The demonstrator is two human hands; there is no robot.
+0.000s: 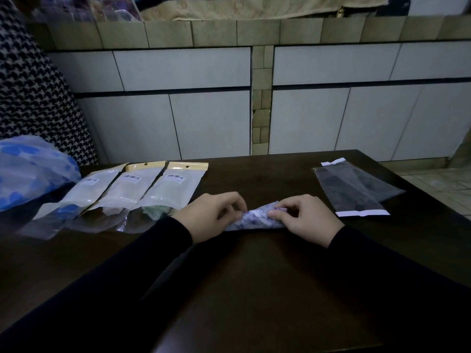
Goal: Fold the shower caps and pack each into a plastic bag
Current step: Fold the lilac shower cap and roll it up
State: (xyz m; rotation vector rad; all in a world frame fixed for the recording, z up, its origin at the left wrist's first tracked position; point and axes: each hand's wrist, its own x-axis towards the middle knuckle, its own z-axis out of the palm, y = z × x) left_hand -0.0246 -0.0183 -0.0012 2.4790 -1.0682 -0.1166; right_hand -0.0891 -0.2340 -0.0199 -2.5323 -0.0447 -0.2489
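Note:
A folded white shower cap with a purple pattern (256, 220) lies as a narrow strip on the dark table (254, 289). My left hand (212, 216) pinches its left end with curled fingers. My right hand (303, 220) pinches its right end between thumb and fingers. Three packed plastic bags with yellow header strips (132, 192) lie side by side to the left. Clear empty plastic bags with white adhesive strips (354, 189) lie to the right.
A blue-and-white patterned plastic bundle (30, 171) sits at the table's far left edge. A houndstooth fabric surface (33, 98) rises behind it. A tiled wall (204, 110) stands beyond the table's far edge. Tiled floor (438, 182) shows at right.

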